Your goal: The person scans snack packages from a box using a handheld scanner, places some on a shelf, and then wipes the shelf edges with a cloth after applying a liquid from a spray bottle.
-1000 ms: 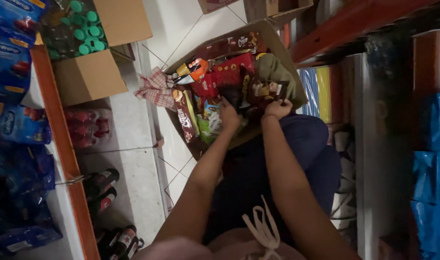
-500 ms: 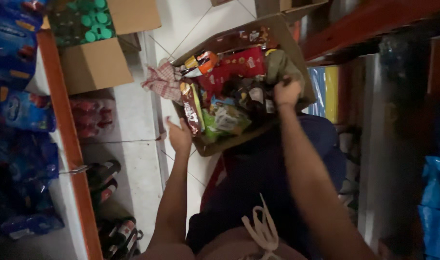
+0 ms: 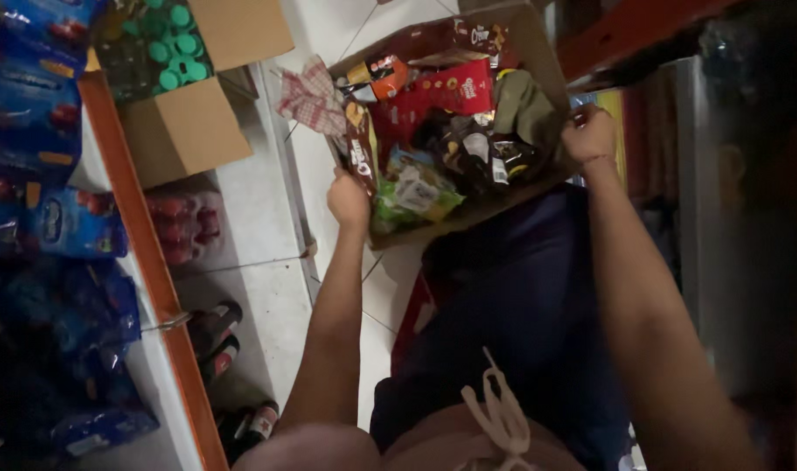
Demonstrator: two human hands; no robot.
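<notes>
Two hands grip opposite edges of a cardboard box (image 3: 468, 214) full of snack packets.

I see my left hand (image 3: 348, 199) closed on the box's left edge, fingers curled over the rim beside a brown packet (image 3: 360, 153); my right hand (image 3: 589, 135) is clenched on the right edge, by an olive-green cloth (image 3: 522, 105) lying inside. The box sits tilted against my dark blue shorts (image 3: 520, 296), above the white tiled floor (image 3: 267, 288). Inside lie a red packet (image 3: 437, 92), a green packet (image 3: 416, 194) and dark packets (image 3: 472, 153); a checked cloth (image 3: 311, 98) hangs over the far left corner. To the left, an open carton of green-capped bottles (image 3: 176, 52) stands near an orange-edged shelf (image 3: 145, 253) of blue packages (image 3: 41, 113), with dark bottles (image 3: 219, 327) on the floor below.
</notes>
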